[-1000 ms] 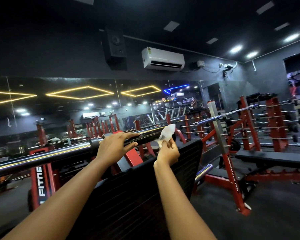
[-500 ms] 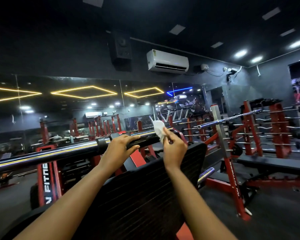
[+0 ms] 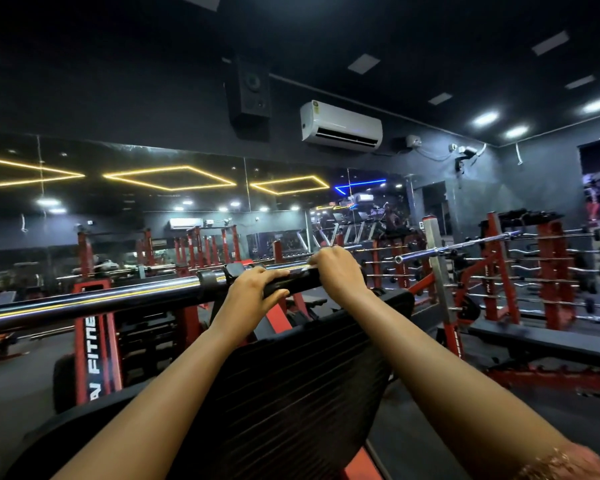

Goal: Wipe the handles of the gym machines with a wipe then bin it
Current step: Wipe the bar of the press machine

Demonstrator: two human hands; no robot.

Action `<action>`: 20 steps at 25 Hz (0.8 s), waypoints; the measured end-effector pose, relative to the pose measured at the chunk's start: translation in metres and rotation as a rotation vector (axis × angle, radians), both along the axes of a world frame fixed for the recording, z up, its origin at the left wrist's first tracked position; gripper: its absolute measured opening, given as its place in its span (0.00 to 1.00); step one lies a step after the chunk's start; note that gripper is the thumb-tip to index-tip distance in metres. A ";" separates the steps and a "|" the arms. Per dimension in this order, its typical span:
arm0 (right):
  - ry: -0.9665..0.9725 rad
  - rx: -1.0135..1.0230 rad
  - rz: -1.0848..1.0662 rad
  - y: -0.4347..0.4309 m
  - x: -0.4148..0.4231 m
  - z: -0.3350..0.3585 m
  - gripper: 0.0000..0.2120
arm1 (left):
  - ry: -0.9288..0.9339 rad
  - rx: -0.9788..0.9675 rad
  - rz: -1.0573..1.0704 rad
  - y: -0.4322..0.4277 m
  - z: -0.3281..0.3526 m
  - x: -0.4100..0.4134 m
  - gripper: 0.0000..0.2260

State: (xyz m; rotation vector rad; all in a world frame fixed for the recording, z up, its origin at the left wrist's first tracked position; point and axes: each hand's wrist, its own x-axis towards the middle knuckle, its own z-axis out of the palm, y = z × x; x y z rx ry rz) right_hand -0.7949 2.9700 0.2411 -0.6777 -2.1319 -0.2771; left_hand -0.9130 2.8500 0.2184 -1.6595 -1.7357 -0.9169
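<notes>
Wiping looks to be underway on one handle [image 3: 293, 284], so the job is early-to-mid at best. This is one machine, the room holds plenty more, and no bin shows anywhere in frame.

Left hand [image 3: 252, 294], just below frame centre, grips the handle w/ fingers laid over the top and thumb hooked underneath. Right hand [image 3: 338, 271], just right of it, is curled down over the handle's far end, knuckles up. Wipe isn't visible. It's prob. pressed between right palm and handle, but can't tell from this view.

What's left, by my read: finish this handle, do the other machines, then bin the wipe.

Materials:
- **Handle:** round matte black sleeve, looks rubbery or foam-like, slight sheen only.
- **Steel bar** [image 3: 101, 301]: carries the handle and runs from centre out to the left edge. Polished and mirror-smooth, catching yellow streaks.
- **Black pad** [image 3: 291, 393]: lower centre, below the arms. Soft-edged rectangle w/ fine horizontal ribbing and a vinyl-type cover.
- **Red post** [image 3: 96, 348]: lower left. Painted steel, square section, glossy, w/ white block lettering.
- **Red rack** [image 3: 548, 271]: right side of frame, stacked w/ thin chrome barbells and round black end weights.
- **Wall items:** upper centre, a white plastic air conditioner [image 3: 340, 126] and a boxy black speaker [image 3: 250, 91] on a dark matte wall. Mirror [image 3: 136, 202] panels run across mid-left.
</notes>
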 end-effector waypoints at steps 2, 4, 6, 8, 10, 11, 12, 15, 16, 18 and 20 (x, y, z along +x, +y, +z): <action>-0.027 0.044 0.147 -0.013 0.001 -0.001 0.09 | -0.002 -0.034 0.003 -0.003 0.002 0.001 0.18; 0.006 -0.002 0.209 -0.013 0.010 0.000 0.12 | -0.006 -0.024 0.005 -0.010 0.001 -0.001 0.18; 0.042 -0.031 0.133 -0.002 0.023 0.001 0.14 | 0.001 0.048 0.026 -0.022 -0.005 -0.004 0.19; 0.005 -0.073 0.016 0.006 0.029 -0.005 0.14 | -0.003 0.086 0.032 -0.031 -0.009 -0.006 0.20; 0.040 -0.123 -0.030 -0.007 0.021 -0.013 0.15 | -0.033 0.092 0.012 -0.036 -0.008 -0.007 0.19; 0.091 -0.142 -0.036 -0.018 0.014 -0.015 0.14 | -0.049 0.098 0.009 -0.036 -0.007 -0.005 0.19; 0.136 -0.147 -0.039 -0.029 0.008 -0.017 0.14 | -0.062 0.108 0.011 -0.037 -0.007 -0.004 0.19; 0.201 -0.092 0.024 -0.060 -0.008 -0.024 0.11 | -0.091 0.141 0.018 -0.037 -0.008 0.000 0.18; 0.211 -0.069 0.089 -0.069 -0.012 -0.028 0.10 | -0.100 0.144 0.016 -0.037 -0.008 0.002 0.18; 0.236 -0.052 0.250 -0.078 -0.016 -0.039 0.10 | -0.114 0.150 -0.001 -0.038 -0.007 0.002 0.16; 0.379 -0.127 0.310 -0.065 -0.005 -0.043 0.11 | -0.123 0.155 0.000 -0.038 -0.007 0.003 0.16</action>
